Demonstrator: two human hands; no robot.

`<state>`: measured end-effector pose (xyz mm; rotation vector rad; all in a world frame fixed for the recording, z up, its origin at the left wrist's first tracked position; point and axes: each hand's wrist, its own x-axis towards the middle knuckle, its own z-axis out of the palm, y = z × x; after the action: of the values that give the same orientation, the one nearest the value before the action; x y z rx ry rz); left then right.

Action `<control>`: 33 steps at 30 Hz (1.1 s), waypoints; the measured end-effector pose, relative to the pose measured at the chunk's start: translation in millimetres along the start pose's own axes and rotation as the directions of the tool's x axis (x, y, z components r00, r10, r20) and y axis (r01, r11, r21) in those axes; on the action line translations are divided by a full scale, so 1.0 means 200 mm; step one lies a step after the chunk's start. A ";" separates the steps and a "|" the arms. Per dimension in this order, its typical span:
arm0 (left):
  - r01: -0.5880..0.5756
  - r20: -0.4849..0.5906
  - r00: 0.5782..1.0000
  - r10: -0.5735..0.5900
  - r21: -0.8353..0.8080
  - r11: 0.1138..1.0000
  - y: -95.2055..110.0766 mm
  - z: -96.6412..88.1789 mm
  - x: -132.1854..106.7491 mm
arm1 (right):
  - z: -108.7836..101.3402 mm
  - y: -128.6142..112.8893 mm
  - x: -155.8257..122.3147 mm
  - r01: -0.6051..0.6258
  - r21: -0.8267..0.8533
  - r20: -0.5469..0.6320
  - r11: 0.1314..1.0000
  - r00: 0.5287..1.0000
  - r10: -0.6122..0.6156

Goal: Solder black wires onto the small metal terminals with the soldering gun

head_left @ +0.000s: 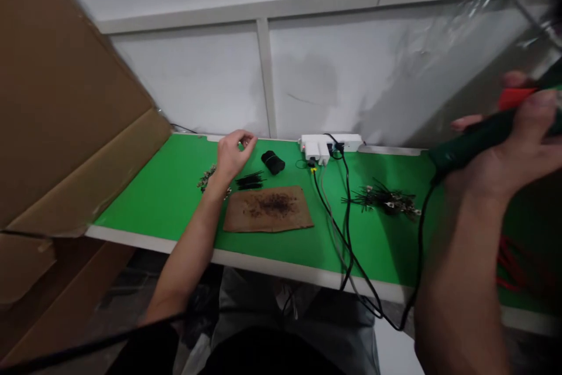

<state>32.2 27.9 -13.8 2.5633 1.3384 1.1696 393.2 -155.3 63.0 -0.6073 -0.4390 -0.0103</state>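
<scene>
My left hand (235, 155) is over the green tabletop, its thumb and fingers curled into a pinch; whatever they hold, if anything, is too small to make out. Beneath and beside that wrist lies a cluster of small metal-ended pieces (205, 179). Just right of it are a loose bunch of thin black pieces (250, 181) and a banded black bundle (273, 162). At the right edge, my right hand (522, 135) is raised, wrapped around the handle of a dark green corded heat gun (465, 144) with a red switch (517, 97). Its front end is out of view.
A scorched cardboard piece (270, 211) lies near the table's front edge. A white power strip (351, 142) with plugs stands at the back, its black cables (346, 217) running off the front. Black wires with metal ends (389, 200) lie right. Cardboard (65, 82) walls the left.
</scene>
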 end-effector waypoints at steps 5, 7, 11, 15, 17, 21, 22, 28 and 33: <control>0.001 0.154 0.988 -0.009 0.050 0.999 -0.03 0.07 -0.01 | -0.08 0.18 -0.08 -0.119 -0.120 0.104 0.986 0.986 0.132; 0.004 0.183 0.983 -0.014 0.055 0.998 -0.03 0.08 -0.02 | -0.11 0.22 -0.12 -0.092 -0.173 0.157 0.981 0.980 0.119; -0.025 0.224 0.975 0.008 0.073 0.997 -0.06 0.05 -0.01 | -0.11 0.29 -0.18 0.068 -0.208 0.324 0.976 0.946 0.004; -0.077 0.245 0.968 0.049 0.104 0.992 -0.09 0.03 -0.01 | -0.09 0.31 -0.25 0.214 -0.161 0.345 0.963 0.927 -0.148; -0.100 0.270 0.960 0.066 0.115 0.988 -0.09 0.04 -0.01 | -0.08 0.31 -0.27 0.264 -0.149 0.329 0.953 0.922 -0.204; -0.136 0.322 0.942 0.093 0.113 0.984 -0.06 0.06 -0.01 | -0.09 0.30 -0.29 0.358 -0.128 0.293 0.925 0.904 -0.310; -0.148 0.321 0.941 0.110 0.097 0.984 -0.05 0.06 -0.01 | -0.09 0.30 -0.29 0.369 -0.116 0.284 0.922 0.902 -0.325; -0.138 0.267 0.954 0.136 -0.010 0.990 -0.04 0.04 -0.01 | -0.06 0.27 -0.36 0.361 -0.125 0.280 0.924 0.906 -0.316; -0.083 0.270 0.959 0.090 -0.037 0.996 -0.07 0.02 -0.01 | -0.07 0.32 -0.35 0.388 -0.135 0.255 0.912 0.903 -0.346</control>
<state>24.1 35.6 -22.0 2.6668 1.1556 0.7987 344.6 -118.2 -11.3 -0.7019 -0.7781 -0.3507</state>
